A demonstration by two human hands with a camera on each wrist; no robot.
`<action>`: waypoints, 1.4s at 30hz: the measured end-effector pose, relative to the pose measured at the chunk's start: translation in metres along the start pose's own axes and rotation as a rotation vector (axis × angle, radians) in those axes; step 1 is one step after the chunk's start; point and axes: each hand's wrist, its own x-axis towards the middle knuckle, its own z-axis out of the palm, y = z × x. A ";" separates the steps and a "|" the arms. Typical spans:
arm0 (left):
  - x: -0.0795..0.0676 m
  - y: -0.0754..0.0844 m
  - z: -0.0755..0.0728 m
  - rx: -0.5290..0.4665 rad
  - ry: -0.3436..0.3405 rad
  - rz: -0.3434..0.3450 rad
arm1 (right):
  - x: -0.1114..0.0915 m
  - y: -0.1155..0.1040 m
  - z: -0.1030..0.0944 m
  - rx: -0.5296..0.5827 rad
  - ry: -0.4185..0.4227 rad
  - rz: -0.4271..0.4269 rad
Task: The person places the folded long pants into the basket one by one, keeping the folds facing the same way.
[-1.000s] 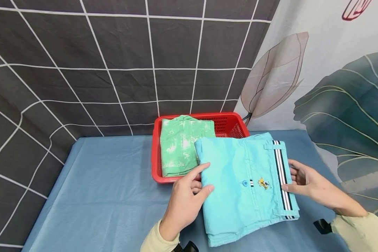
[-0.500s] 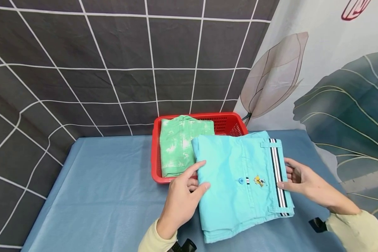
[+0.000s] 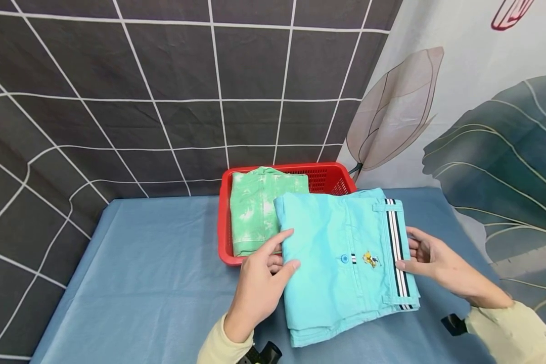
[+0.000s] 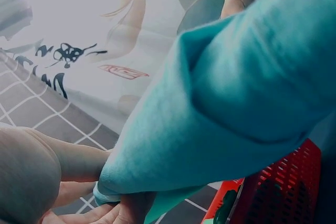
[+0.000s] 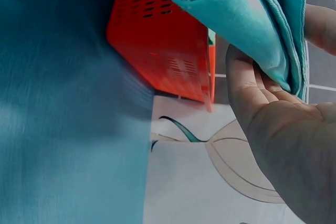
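Note:
Both hands hold a folded pair of turquoise pants (image 3: pixel 327 263), with a striped waistband, a blue button and a small embroidered figure. At its left edge my left hand (image 3: pixel 259 288) grips the fold, thumb on top and other fingers beneath. The right hand (image 3: pixel 441 263) pinches the striped waistband edge, its fingers (image 5: pixel 247 77) under the layers in the right wrist view. The pants hang raised over the table, overlapping the front right of a red basket (image 3: pixel 225 227). Inside that basket lies a folded green and white patterned garment (image 3: pixel 259 212), partly covered by the pants.
A blue cloth covers the table (image 3: pixel 154 278). Behind it hangs a dark grid-patterned cloth (image 3: pixel 177 65), and a white leaf-printed cloth (image 3: pixel 464 40) hangs at the right. A black wrist camera (image 3: pixel 268 354) is strapped near the left sleeve.
Both hands have carried the pants slightly left and a little toward the back, over the basket's front. Their grips look the same. The basket and green garment have stayed put.

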 end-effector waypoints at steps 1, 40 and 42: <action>0.000 0.000 0.000 0.001 0.001 0.000 | 0.000 0.000 0.000 0.001 0.003 -0.001; 0.010 -0.002 -0.013 0.014 0.046 0.016 | 0.018 -0.007 0.009 0.048 0.010 -0.029; 0.011 -0.002 -0.014 0.022 0.048 0.026 | 0.019 -0.008 0.010 0.052 0.012 -0.025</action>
